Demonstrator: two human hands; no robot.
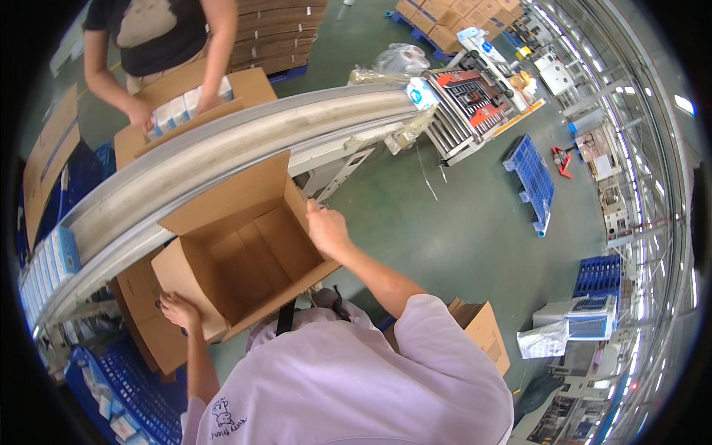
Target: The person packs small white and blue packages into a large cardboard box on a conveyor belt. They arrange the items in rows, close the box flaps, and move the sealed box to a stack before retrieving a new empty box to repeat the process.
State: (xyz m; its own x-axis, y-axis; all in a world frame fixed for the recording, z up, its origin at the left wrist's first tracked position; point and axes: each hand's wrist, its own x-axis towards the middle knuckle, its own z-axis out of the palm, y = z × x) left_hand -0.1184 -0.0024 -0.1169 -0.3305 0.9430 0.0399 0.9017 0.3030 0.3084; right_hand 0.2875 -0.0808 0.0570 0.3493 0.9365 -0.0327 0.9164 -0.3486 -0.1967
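In front of my body an open cardboard box (251,248) is tilted, and its bare brown inside shows. My right hand (327,228) is closed on the box's right upper edge, its fingers partly hidden by the wall. Against the left flap my left hand (180,311) is closed, with bent fingers on the cardboard and something small and dark by the fingertips. Another cardboard box (141,297) lies under and left of that hand. The far flap leans toward the curved conveyor (245,130).
Across the conveyor a person's hands (141,115) touch white-and-blue packs in a carton. Similar packs (50,271) line the conveyor's left end. A blue basket (137,389) stands at lower left, a carton (482,334) at my right. Farther right are a tool cart (452,137) and blue pallet (532,178).
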